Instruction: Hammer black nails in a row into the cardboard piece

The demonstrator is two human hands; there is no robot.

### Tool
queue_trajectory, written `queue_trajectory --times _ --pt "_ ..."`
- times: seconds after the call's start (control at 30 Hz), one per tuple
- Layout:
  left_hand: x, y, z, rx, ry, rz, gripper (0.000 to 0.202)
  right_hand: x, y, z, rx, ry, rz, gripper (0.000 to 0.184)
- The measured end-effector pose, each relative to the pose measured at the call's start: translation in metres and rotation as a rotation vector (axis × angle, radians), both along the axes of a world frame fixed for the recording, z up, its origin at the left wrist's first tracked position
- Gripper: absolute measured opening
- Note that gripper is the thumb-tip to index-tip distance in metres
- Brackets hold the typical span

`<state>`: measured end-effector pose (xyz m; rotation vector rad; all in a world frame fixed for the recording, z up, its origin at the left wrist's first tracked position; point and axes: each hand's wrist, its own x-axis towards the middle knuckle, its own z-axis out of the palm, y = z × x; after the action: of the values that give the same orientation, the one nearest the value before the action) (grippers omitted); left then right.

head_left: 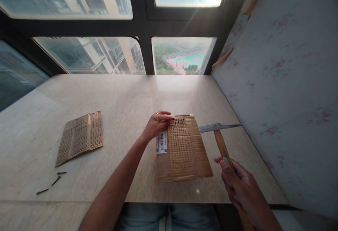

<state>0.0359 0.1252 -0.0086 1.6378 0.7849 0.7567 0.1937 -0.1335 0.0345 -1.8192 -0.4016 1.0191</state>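
A piece of brown cardboard (183, 150) dotted with rows of small holes lies on the counter in front of me. Along its far edge stands a short row of several black screws (180, 121). At the left end of that row my left hand (158, 122) pinches what looks like another black screw, mostly covered by the fingertips. Wrapped round the wooden handle of a hammer (221, 141) is my right hand (239, 181). The hammer's metal head is held up to the right of the cardboard, apart from the screws.
A second piece of holed cardboard (80, 137) lies at the left on the marble-look counter (118, 93). Several loose black screws (56, 181) are near it. Dark-framed windows (148, 28) stand behind, and a flowered wall (285, 83) bounds the right side.
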Motion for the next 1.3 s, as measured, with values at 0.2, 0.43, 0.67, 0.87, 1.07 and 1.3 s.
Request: queue_trajectory --times 0.2,0.43,0.67,0.87,1.07,1.3 --pt "0.001 0.000 -0.003 -0.023 -0.021 0.004 0.023 0.002 0.000 -0.004 -0.003 0.000 0.030 0.062" --pt "0.000 0.002 -0.012 0.120 0.005 0.019 0.016 0.004 -0.002 -0.008 -0.021 0.001 0.066 0.064" --pt "0.001 0.002 -0.014 0.250 0.088 0.059 0.010 0.003 -0.002 -0.008 -0.020 0.019 0.081 0.064" --pt "0.000 0.001 -0.004 0.382 0.154 0.074 0.006 0.001 -0.002 -0.010 -0.011 0.032 0.076 0.064" --pt "0.001 0.004 -0.001 0.349 0.165 0.044 0.006 0.000 0.006 -0.017 0.035 0.074 0.024 0.056" --pt "0.002 0.004 -0.009 0.282 0.142 0.065 0.008 -0.002 0.017 -0.019 0.060 0.103 -0.022 0.056"
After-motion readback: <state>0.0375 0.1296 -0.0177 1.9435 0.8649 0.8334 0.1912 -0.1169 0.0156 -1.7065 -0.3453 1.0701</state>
